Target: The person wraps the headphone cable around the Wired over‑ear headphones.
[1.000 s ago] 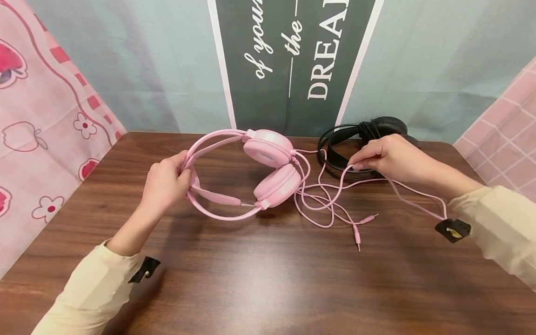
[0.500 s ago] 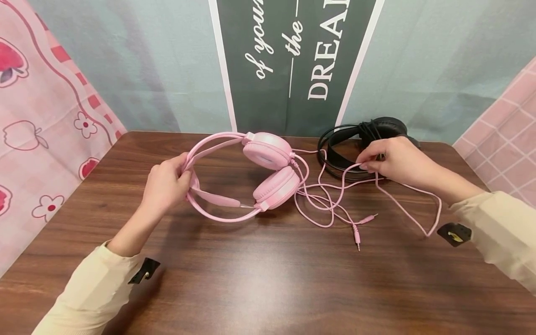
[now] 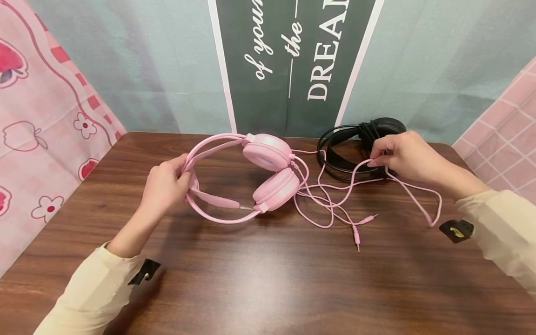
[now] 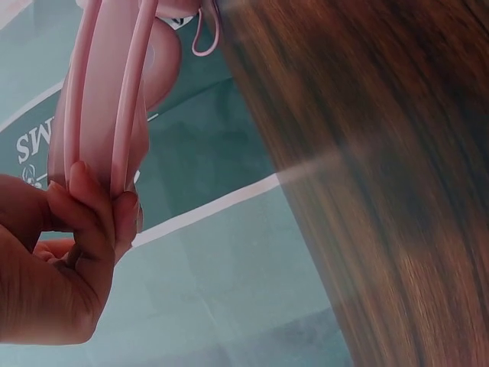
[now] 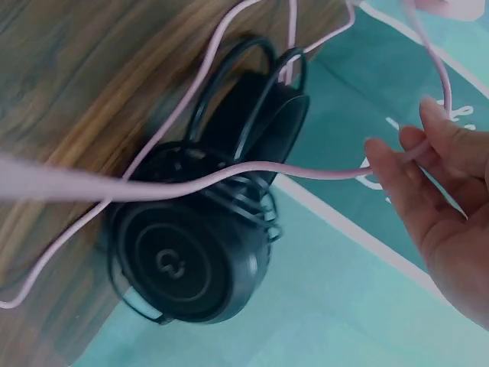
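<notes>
One black headset (image 5: 191, 256) lies behind the right hand (image 3: 406, 151) (pinching pink cord (image 5: 256, 166)); the left hand (image 3: 164, 186) grips pink headphones (image 3: 275, 190).

The worktop (image 3: 259, 288) offers free passage from its middle toward the near edge, between the sleeves (image 3: 90, 288). Farther back, pink headphones (image 3: 277, 190), their cable loops (image 3: 331, 204) and plugs (image 3: 357, 237) stand in the way; black headphones (image 3: 389, 125) obstruct toward the far right corner.
</notes>
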The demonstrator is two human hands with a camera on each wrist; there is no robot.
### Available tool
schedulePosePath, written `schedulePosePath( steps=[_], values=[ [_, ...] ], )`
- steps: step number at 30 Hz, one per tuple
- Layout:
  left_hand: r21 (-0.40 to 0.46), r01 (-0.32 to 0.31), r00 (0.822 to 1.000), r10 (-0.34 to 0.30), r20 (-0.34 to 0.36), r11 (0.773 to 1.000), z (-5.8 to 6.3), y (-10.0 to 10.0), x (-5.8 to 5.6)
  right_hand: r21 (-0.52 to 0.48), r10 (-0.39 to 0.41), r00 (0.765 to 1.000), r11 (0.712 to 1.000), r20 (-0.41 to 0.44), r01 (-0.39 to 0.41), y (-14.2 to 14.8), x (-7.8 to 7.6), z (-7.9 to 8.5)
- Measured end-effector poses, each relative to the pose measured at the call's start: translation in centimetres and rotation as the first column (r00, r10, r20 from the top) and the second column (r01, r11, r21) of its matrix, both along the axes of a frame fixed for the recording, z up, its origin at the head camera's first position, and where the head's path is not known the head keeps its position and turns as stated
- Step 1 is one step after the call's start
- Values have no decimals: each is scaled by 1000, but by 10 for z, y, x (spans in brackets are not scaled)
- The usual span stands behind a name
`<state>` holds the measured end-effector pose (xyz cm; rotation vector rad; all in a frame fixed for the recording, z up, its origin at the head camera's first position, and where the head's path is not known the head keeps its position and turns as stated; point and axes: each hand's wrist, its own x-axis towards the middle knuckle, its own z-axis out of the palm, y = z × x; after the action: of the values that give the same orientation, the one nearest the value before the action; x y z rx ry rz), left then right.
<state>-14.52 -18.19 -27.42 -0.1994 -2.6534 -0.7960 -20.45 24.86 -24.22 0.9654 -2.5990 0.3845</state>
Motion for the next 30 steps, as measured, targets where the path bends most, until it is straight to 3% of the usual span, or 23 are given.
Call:
schedulePosePath(
  steps=[7, 12, 17, 25, 30],
  values=[
    [4, -14, 1000, 14, -11, 1000, 2, -5, 0, 75, 58, 991, 995, 120, -67, 12, -5, -4],
    [3, -4, 1000, 4, -3, 1000, 1, -6, -1, 52, 148, 973, 986, 176, -159, 17, -7, -2],
    [2, 16, 1000, -16, 19, 1000, 1, -6, -4, 4, 218, 951, 975, 219, -224, 15, -5, 11],
    [-12, 82, 993, -80, 86, 997, 1, 1, -11, -23, 191, 952, 981, 239, -191, -6, -5, 30],
    [25, 151, 980, -153, 124, 988, 2, 9, -14, -62, 188, 934, 982, 303, -178, -21, -8, 32]
  ],
)
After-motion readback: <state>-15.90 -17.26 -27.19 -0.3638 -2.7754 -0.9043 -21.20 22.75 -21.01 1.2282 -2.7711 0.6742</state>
